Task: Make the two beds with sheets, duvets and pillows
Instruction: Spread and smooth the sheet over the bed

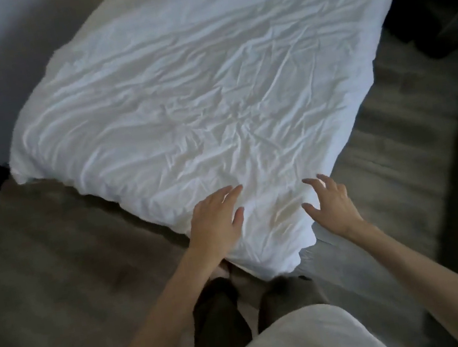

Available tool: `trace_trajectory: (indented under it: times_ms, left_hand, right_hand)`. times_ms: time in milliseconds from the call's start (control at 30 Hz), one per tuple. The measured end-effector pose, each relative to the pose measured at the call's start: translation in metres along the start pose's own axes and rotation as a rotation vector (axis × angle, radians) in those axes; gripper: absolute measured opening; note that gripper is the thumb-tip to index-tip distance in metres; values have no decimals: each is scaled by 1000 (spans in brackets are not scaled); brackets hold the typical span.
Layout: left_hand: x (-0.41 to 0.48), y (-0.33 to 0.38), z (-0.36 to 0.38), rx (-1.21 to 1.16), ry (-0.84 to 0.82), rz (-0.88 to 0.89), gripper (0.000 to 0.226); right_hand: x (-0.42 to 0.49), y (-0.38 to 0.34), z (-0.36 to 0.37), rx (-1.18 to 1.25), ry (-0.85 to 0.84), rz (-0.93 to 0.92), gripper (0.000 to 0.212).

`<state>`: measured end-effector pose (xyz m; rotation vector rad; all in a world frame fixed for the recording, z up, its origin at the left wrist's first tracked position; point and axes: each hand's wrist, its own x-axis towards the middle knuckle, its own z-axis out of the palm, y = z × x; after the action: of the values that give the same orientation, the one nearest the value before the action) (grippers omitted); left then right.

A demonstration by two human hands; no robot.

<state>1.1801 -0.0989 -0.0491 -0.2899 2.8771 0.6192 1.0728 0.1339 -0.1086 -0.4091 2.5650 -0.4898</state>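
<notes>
Both forearms extended forward, roughly level; left hand (214, 221) flat, fingers straight, resting on near corner of white duvet (192, 88); right hand (331, 206) released, fingers splayed and slightly bent, at duvet's right edge, contact unclear; neither grasps anything. Duvet directly ahead of hands, spread creased over bed; long axis runs away toward upper right; hands about equally near. Judged step: smoothing or squaring near end. Floor (40, 265) either side.
</notes>
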Motion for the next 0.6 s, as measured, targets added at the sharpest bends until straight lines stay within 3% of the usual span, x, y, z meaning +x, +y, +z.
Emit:
trace_trajectory:
  times_ms: [267,467,600]
  left_hand:
    - [52,-55,38,19,-237,184,51]
    - [77,-81,79,6,-344,191,55]
    - [97,-106,114,36,-364,217,57]
  right_hand:
    - [-12,-16,85,587,-37,573,94]
    - [4,-24,143,708,25,694,112]
    - [25,-27,174,822,184,763,128]
